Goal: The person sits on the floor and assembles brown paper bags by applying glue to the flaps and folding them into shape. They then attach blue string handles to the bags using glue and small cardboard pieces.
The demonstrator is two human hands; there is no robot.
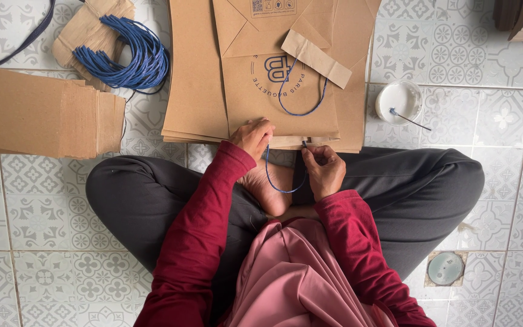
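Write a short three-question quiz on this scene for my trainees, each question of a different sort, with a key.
1. True or false: the right hand pinches one end of the blue cord at the near edge of the top bag.
2. What lies in the white dish?
A. a thin stick
B. scissors
C. a spoon
3. Fill in: the bundle of cords is coloured ____.

Key
1. True; the left hand rests on the same edge.
2. A
3. blue
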